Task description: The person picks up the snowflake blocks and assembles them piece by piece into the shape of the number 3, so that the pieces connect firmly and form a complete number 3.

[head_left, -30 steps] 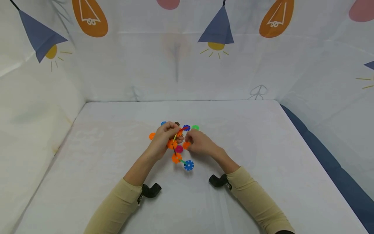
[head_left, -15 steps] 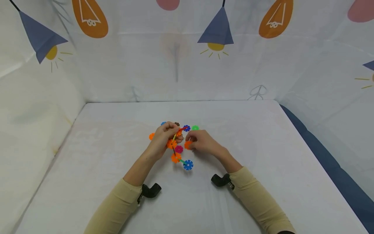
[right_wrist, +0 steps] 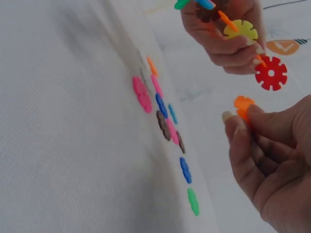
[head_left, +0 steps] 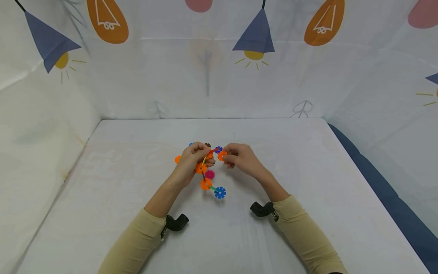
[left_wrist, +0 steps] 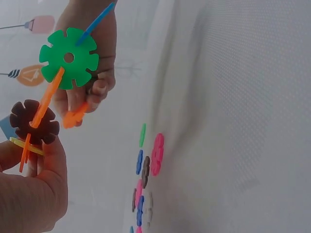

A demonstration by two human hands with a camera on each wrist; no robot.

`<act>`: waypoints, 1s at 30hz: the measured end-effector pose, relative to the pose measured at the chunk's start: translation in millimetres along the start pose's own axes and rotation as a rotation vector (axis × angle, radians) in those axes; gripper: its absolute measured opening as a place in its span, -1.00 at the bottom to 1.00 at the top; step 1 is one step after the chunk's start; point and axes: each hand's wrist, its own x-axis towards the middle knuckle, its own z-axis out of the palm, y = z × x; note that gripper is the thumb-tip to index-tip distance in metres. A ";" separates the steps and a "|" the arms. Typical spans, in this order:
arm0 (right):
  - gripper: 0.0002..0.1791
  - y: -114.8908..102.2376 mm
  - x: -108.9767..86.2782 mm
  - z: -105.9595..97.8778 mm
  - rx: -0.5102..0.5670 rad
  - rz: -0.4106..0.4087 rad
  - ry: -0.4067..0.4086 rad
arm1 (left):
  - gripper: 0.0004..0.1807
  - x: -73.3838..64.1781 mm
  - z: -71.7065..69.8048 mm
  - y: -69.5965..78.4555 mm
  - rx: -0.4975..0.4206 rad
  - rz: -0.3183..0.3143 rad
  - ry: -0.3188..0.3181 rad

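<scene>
Centrally, above the surface [head_left: 219, 236], the left hand [head_left: 191, 163], fingers curled, pinches a chain of slotted discs [head_left: 201, 168], its long axis running toward the near side. The chain's red disc [right_wrist: 271, 73] projects rightward. Nearby, but apart, the right hand [head_left: 242, 158] pinches an orange disc [head_left: 221, 156] between thumb and fingers.

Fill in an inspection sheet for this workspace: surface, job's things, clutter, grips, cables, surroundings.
Surface: flat white tabletop.
Job's things: raised chain of multicoloured, slotted plastic discs; one orange slotted plastic disc, apart from the chain's red disc.
Clutter: loose slotted plastic discs in several colours, lying on the tabletop.
Grips: left grip holds the chain; right grip pinches the orange disc.
Cables: nothing seen.
Surroundings: white backdrop printed with lamps and bulbs.
</scene>
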 end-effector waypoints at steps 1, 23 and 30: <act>-0.84 -0.7 -0.1 -0.2 0.004 -0.009 0.007 | -0.80 -0.2 -0.2 0.0 0.000 -0.002 0.000; -0.73 -13.6 -6.5 -8.6 0.091 -0.127 0.069 | -0.80 -2.1 -0.8 3.5 -0.008 0.013 0.000; -0.75 -14.8 -5.9 -11.4 0.145 -0.138 0.123 | -0.81 -1.5 -1.1 3.7 0.005 0.014 0.007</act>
